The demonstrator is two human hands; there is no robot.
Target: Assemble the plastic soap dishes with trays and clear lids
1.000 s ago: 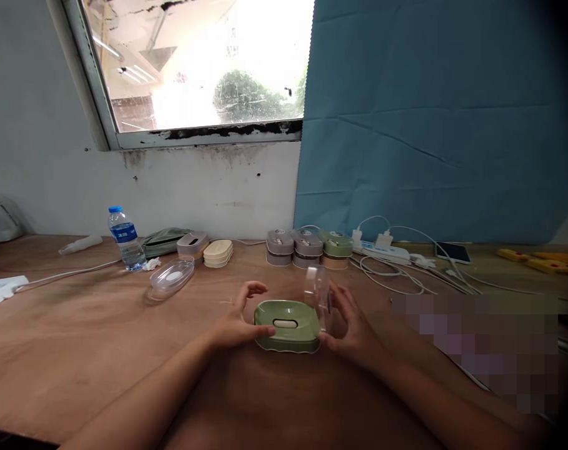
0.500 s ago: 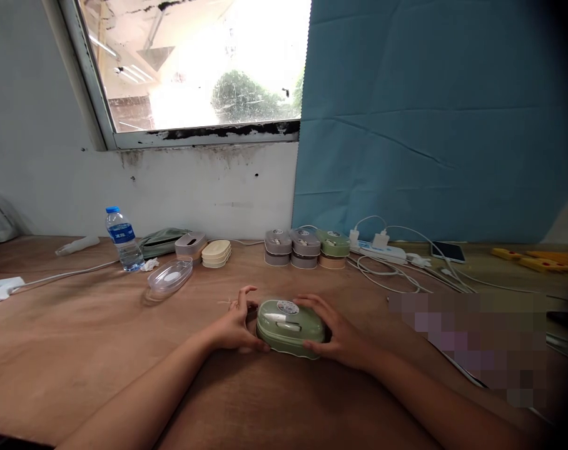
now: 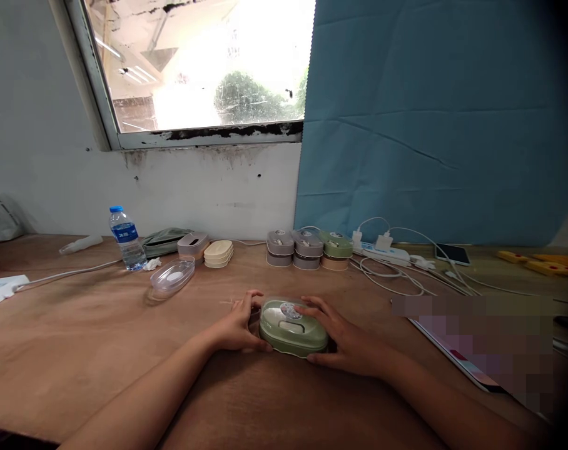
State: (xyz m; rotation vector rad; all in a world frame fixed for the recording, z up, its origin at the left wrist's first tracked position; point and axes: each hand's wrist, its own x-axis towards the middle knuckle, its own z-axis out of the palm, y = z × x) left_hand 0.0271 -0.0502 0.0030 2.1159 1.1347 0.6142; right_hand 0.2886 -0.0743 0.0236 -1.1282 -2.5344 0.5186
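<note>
An oval green soap box (image 3: 288, 342) with a clear lid and a round sticker lies on the table in front of me. My left hand (image 3: 241, 328) holds its left end, the thumb at the lower front edge and the fingers curled behind, partly hidden. Around the right end is my right hand (image 3: 343, 340). Its thumb rests low at the front right corner, and one finger reaches over the lid to the sticker.
Further back stand two grey boxes (image 3: 307, 247) and a green-topped box (image 3: 337, 248). To their left are stacked cream trays (image 3: 218, 253), a pinkish box (image 3: 193, 245), a loose clear lid (image 3: 174, 275) and a water bottle (image 3: 127, 240). Cables (image 3: 391, 278) and a power strip (image 3: 385, 252) lie right.
My right fingers have slid left over the lid onto the sticker, and that thumb has dropped to the box's lower edge. My left hand keeps its hold. The whole view has shifted slightly.
</note>
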